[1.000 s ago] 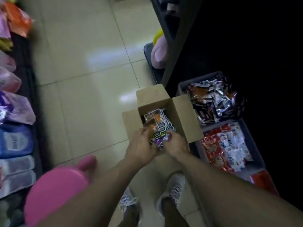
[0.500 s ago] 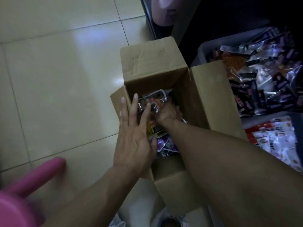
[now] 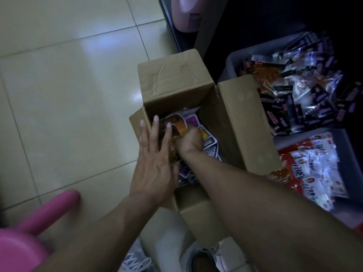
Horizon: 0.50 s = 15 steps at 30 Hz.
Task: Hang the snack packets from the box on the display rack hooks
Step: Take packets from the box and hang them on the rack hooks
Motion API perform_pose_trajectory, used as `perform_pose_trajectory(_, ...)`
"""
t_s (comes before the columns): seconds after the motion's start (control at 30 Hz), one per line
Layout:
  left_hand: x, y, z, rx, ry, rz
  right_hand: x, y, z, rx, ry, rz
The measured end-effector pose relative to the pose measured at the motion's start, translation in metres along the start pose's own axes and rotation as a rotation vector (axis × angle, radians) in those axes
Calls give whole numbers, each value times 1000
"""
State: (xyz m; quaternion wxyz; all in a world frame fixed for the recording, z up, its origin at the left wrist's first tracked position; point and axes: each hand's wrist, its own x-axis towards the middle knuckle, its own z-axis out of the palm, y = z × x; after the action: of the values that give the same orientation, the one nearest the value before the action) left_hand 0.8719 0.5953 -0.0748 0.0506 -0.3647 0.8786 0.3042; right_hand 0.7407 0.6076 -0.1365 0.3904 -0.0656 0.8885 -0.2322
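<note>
An open cardboard box (image 3: 241, 118) stands on the tiled floor with its flaps spread. Several snack packets (image 3: 191, 121) in orange, purple and grey lie inside it. My right hand (image 3: 189, 141) is down in the box, fingers closed around a bunch of packets (image 3: 177, 124) with orange fronts. My left hand (image 3: 155, 163) lies flat against that bunch from the left, fingers stretched and apart. No display rack hooks are in view.
Two grey bins sit right of the box: the far bin (image 3: 233, 63) holds dark and silver packets, the near bin (image 3: 349, 160) red and white ones. A pink stool (image 3: 29, 232) is at lower left. My white shoes (image 3: 137, 260) are below.
The view has closed in on the box. My right hand has gone deeper and closed on the packets; my left hand has flattened against them.
</note>
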Motion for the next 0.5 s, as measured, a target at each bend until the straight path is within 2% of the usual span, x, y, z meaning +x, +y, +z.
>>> perform_pose_trajectory(0.07,0,1,-15,-25,-122,-33,-26,-3,-16,24,78,-45)
perform_pose_trajectory(0.13,-4,5,-42,-149,-214,-97,-60,-9,-43,66,153,-98)
perform_pose_trajectory(0.2,-12,18,-82,-326,-221,-169,-99,-12,-81,110,195,-133)
perform_pose_trajectory(0.27,-25,37,-129,-412,-170,-166,-144,-17,-124,145,170,-168)
perform_pose_trajectory(0.37,-44,71,-204,-440,-121,-23,-216,-36,-189,71,34,-287)
perform_pose_trajectory(0.5,-74,119,-298,-345,-288,299,-319,-83,-276,-79,-158,-409)
